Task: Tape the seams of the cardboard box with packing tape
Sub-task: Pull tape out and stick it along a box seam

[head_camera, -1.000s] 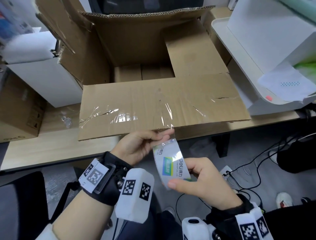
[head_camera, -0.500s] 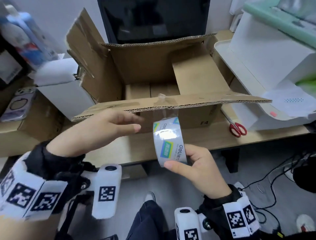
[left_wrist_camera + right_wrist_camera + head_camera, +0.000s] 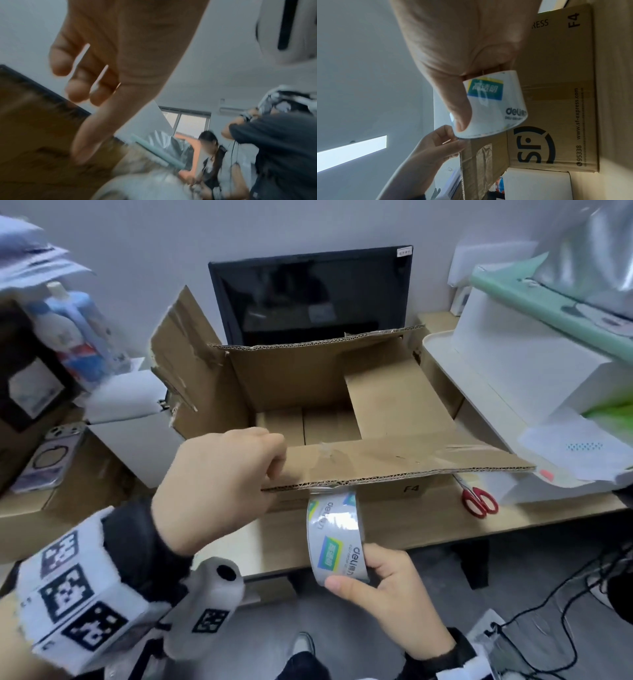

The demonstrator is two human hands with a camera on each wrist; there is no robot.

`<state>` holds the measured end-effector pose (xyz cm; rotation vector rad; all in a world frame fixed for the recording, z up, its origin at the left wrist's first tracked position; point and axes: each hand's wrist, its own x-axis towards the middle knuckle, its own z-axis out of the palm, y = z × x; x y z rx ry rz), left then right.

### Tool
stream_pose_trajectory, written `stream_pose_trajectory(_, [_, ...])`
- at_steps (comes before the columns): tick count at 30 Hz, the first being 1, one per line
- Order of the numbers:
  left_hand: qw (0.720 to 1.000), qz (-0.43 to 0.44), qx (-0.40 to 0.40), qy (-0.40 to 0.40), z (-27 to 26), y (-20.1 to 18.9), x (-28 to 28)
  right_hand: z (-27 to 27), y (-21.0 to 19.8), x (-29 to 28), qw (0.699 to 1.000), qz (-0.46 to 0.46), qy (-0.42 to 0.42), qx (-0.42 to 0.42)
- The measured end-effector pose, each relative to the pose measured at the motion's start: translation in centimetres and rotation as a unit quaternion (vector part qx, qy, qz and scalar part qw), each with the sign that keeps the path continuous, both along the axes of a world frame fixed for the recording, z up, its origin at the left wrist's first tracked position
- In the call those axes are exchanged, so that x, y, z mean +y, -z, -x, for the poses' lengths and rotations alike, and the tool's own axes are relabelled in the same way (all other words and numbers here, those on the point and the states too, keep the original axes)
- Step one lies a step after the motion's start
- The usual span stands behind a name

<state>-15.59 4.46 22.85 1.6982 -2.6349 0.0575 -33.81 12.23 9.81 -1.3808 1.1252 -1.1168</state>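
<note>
An open brown cardboard box (image 3: 294,378) stands on the desk. Its front flap (image 3: 411,457) is raised roughly level, with a clear tape end stuck on top near the middle. My left hand (image 3: 274,470) grips the flap's left part, fingers curled over the top and thumb under the edge, as the right wrist view shows for that hand (image 3: 447,142). Just below the flap's front edge my right hand (image 3: 376,587) holds the packing tape roll (image 3: 337,542), thumb on its outer face. The same roll (image 3: 496,108) hangs in front of the box's printed wall (image 3: 565,121).
A dark monitor (image 3: 308,302) stands behind the box. Red scissors (image 3: 479,501) lie on the desk to the right, beside white bins and papers (image 3: 531,378). A white box (image 3: 137,433), a phone (image 3: 48,460) and bottles (image 3: 78,337) crowd the left. Cables (image 3: 548,611) trail on the floor.
The front flap swung up from hanging towards me to about level. My left hand left the tape end and took hold of the flap. The roll rose to just under the flap's edge.
</note>
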Motion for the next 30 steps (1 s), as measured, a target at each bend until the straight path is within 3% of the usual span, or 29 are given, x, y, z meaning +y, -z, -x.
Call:
stream_pose_trajectory(2, [0.984,-0.150,0.063,0.072,-0.2,-1.4,-1.1,-0.1,0.3,-0.1,1.000,0.000,0.005,0.002])
stream_pose_trajectory(4, [0.942,-0.304,0.094,0.102,0.4,-2.6,-2.3,-0.2,0.6,-0.3,1.000,0.007,0.008,0.009])
stream_pose_trajectory(6, [0.900,-0.417,0.054,0.119,1.7,-2.9,-3.5,-0.1,0.7,-0.5,1.000,0.016,0.008,0.020])
stream_pose_trajectory(8, [0.877,-0.463,-0.008,0.127,3.3,-2.0,-4.8,-0.2,0.6,-0.6,1.000,0.013,0.008,0.011])
stream_pose_trajectory(11, [0.881,-0.458,-0.075,0.088,4.8,0.0,-7.0,-0.3,0.5,-0.8,1.000,0.004,-0.002,-0.008])
stream_pose_trajectory(16, [0.886,-0.459,-0.065,0.013,5.8,2.0,-8.7,-0.2,0.8,-0.8,0.999,-0.016,-0.002,-0.043])
stream_pose_trajectory(20, [0.894,-0.431,-0.119,-0.021,5.6,1.4,-9.1,-0.1,0.8,-0.6,0.998,-0.024,-0.006,-0.055])
stream_pose_trajectory(22, [0.911,-0.383,-0.154,-0.014,4.6,-0.4,-9.4,0.1,0.7,-0.9,0.998,-0.019,-0.004,-0.052])
stream_pose_trajectory(25, [0.944,-0.296,-0.147,-0.017,2.9,-4.5,-8.2,0.2,0.6,-1.4,0.999,-0.008,-0.007,-0.045])
stream_pose_trajectory(27, [0.931,-0.337,-0.135,0.025,2.5,-6.2,-6.4,0.3,0.3,-1.8,0.999,-0.006,-0.014,-0.050])
stream_pose_trajectory(30, [0.912,-0.331,-0.222,0.102,3.1,-5.3,-2.6,0.5,-0.9,-2.7,0.998,0.005,-0.026,-0.052])
